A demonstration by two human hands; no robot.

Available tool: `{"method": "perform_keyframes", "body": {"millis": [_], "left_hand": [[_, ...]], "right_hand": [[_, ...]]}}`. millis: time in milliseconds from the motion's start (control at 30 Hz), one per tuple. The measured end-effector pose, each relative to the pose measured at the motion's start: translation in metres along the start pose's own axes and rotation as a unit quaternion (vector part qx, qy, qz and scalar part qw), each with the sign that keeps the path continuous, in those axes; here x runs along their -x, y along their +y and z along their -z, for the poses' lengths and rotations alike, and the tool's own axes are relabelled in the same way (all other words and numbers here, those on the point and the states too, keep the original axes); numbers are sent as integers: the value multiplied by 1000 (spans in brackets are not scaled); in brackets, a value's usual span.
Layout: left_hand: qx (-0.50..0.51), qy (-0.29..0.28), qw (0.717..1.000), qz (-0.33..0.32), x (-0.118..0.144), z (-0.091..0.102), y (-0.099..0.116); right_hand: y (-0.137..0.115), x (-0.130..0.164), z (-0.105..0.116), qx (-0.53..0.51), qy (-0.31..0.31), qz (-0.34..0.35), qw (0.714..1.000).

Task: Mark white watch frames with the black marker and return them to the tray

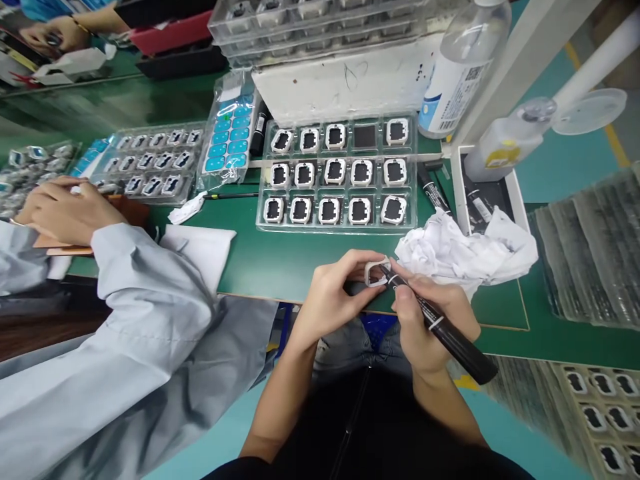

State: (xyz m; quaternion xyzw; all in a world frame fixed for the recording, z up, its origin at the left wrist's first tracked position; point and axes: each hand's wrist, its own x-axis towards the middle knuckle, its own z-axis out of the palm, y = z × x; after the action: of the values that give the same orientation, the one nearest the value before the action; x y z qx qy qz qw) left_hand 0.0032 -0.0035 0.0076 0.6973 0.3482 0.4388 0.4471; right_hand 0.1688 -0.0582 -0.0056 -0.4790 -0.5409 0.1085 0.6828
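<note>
My left hand (340, 290) pinches a small white watch-case frame (370, 274) just in front of the bench edge. In my right hand (435, 320) is a black marker pen (457, 343), its tip pointing into the frame's opening. The tip seems to touch the inner side, though fingers partly hide the contact. Beyond my hands a clear plastic tray (337, 230) holds several similar white frames with dark centres, and one of its pockets holds no frame.
Crumpled white cloth (445, 247) lies right of my hands, beside a white box (520, 193) with a squeeze bottle (505, 150). A large clear bottle (463, 67) stands behind. At left, a co-worker's hand (70, 210) and grey sleeve (150, 300) reach onto the bench. Stacked trays (590, 260) stand right.
</note>
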Motion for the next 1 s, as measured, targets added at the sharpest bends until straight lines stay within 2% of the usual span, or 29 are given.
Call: {"method": "perform_keyframes", "body": {"millis": [267, 433, 800, 1000], "left_hand": [[-61, 5, 998, -15, 3, -1, 1], [-83, 9, 996, -19, 5, -1, 1], [-85, 15, 996, -37, 4, -2, 0], [-131, 18, 990, -39, 8, -2, 0]], "right_hand": [[-3, -4, -5, 15, 15, 21, 1000], [-4, -7, -8, 43, 2, 54, 998], [-4, -3, -6, 36, -3, 27, 999], [-4, -6, -6, 56, -10, 64, 996]]}}
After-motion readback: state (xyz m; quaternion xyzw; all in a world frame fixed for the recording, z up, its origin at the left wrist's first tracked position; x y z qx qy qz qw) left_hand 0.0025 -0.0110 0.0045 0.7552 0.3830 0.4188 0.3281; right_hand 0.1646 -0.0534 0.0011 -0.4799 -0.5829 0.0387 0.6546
